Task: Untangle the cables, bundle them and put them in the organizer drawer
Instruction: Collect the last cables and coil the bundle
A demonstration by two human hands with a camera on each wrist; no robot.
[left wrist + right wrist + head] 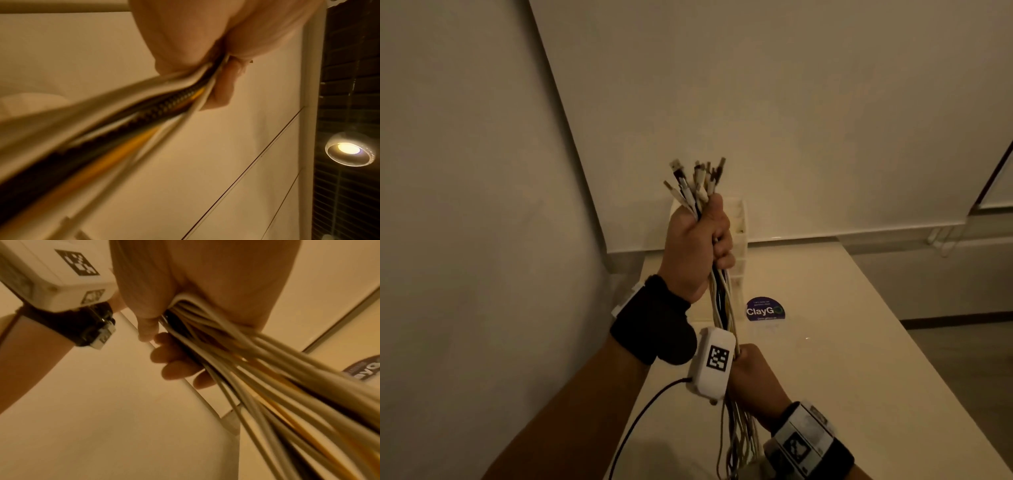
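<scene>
The head view looks down from above at the table (825, 342). Both wrist views sit close, facing up along the cables (144, 116) all three share.

The left hand (205, 37) fills the top of the left wrist view, its fingers (223, 91) curled tight round a bunch of cables (127, 129). White, black-braided and yellow strands run blurred from the fist toward the lower left corner. Behind them is a pale panelled surface (205, 162); at the right, a lit round lamp (349, 149) against dark slats.
</scene>
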